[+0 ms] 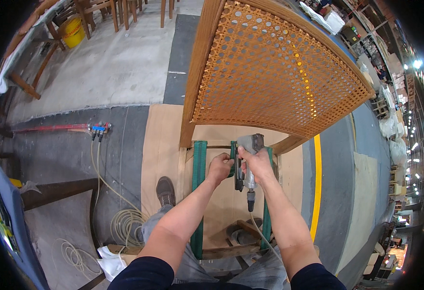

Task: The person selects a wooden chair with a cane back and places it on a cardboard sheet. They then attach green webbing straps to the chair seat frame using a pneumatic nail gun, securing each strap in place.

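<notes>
Left hand (pixel 220 166): fingers curled tight around the middle green strap (pixel 233 155), pulling it at the chair frame's (pixel 191 123) back rail.
Right hand (pixel 256 164): fingers wrapped fully around the grip of a grey staple gun (pixel 249 147), its nose against the same strap.
Hose (pixel 258 232): runs down from the gun's handle.
Straps: three green ones across the open seat, above cardboard (pixel 161 145) on the floor.
Chair back (pixel 270 67): woven cane, upright behind the hands.
</notes>
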A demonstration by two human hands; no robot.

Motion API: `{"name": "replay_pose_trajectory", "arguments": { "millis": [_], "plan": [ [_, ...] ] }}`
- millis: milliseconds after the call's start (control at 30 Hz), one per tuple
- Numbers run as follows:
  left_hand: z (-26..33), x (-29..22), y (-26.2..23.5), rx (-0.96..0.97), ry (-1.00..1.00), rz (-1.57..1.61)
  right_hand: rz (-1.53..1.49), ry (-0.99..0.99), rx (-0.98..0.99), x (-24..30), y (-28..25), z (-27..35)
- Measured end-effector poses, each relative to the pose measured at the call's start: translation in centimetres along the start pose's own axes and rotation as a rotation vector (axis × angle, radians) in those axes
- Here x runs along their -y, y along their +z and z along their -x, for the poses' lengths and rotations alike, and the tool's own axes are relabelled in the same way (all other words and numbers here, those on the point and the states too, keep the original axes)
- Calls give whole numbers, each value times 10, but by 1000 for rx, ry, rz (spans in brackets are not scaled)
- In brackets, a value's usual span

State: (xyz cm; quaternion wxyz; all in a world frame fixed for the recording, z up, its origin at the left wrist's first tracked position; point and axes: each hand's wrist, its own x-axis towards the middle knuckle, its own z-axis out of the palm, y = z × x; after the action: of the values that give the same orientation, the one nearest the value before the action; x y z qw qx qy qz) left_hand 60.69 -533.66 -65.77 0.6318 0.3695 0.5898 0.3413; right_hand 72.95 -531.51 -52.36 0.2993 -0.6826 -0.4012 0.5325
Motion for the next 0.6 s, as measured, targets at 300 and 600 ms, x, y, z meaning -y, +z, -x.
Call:
{"name": "replay_pose_trajectory", "arguments": {
  "millis": [300,600],
  "plan": [
    [-6,5,3,4,97,-31,37,0,-3,-5,4,2],
    [-8,4,1,4,58,-20,81,-22,-65,-10,0,1]
  ]
}}
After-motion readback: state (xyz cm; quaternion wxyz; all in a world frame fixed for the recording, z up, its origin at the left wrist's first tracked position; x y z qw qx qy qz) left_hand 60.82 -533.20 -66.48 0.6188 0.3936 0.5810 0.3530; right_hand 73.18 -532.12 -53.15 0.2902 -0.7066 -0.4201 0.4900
